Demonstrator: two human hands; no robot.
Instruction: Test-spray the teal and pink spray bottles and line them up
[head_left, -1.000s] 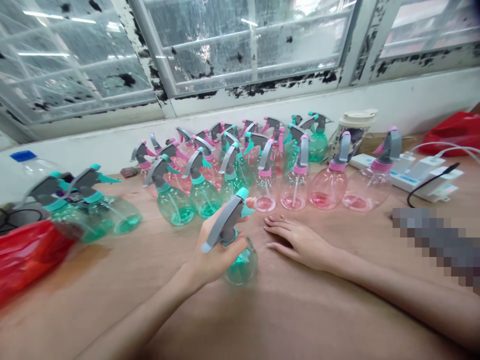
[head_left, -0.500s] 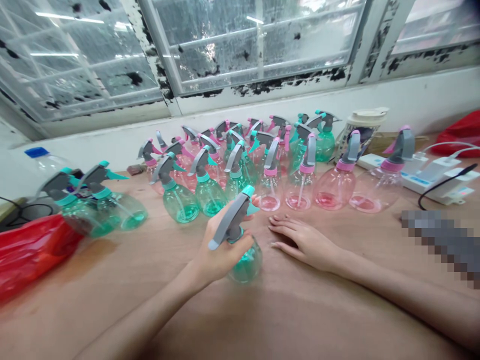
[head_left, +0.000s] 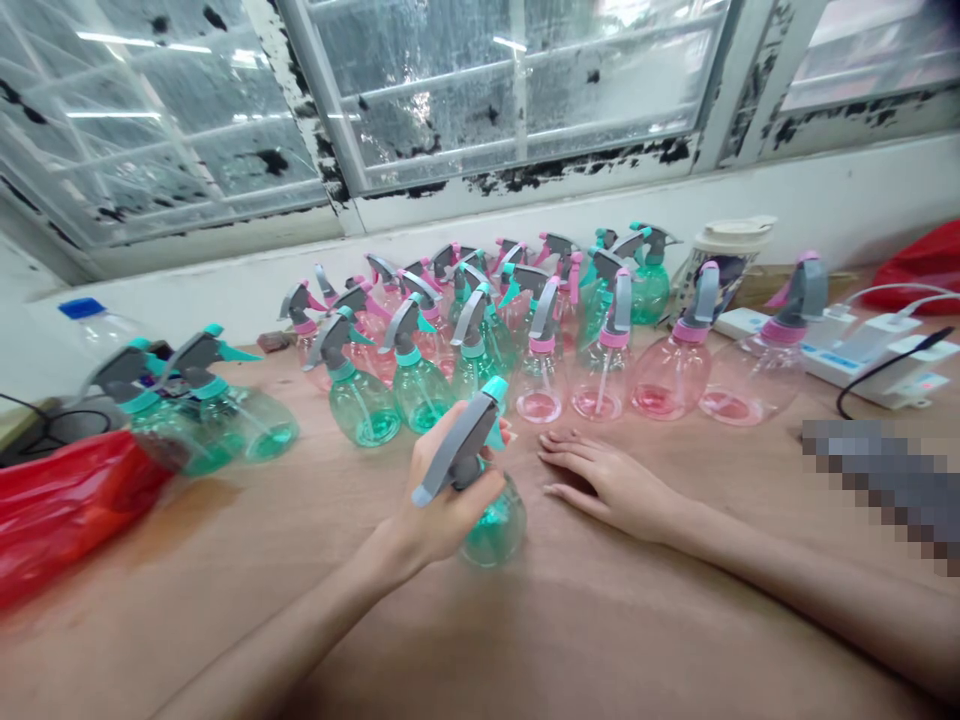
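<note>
My left hand (head_left: 442,510) is closed around the neck of a green spray bottle (head_left: 496,530) with a grey and teal trigger head, in the middle of the wooden table (head_left: 600,620). The bottle is upright, its nozzle facing away from me. To its right, my right hand (head_left: 592,475) lies flat on the tabletop with fingers stretched out, holding nothing. Just beyond it stand clear pink spray bottles (head_left: 667,375) with a little pink in their bases. Green spray bottles (head_left: 364,405) stand beyond my left hand.
Behind the front bottles, several more pink and green ones crowd toward the wall. Two green bottles (head_left: 259,425) stand at left by a red plastic bag (head_left: 82,500). A lidded paper cup (head_left: 724,255) and a white power strip (head_left: 874,370) with cables sit at right.
The view has shifted slightly, so everything sits a little further right in the picture. My left hand keeps its grip on the green bottle, and my right hand stays flat on the table.
</note>
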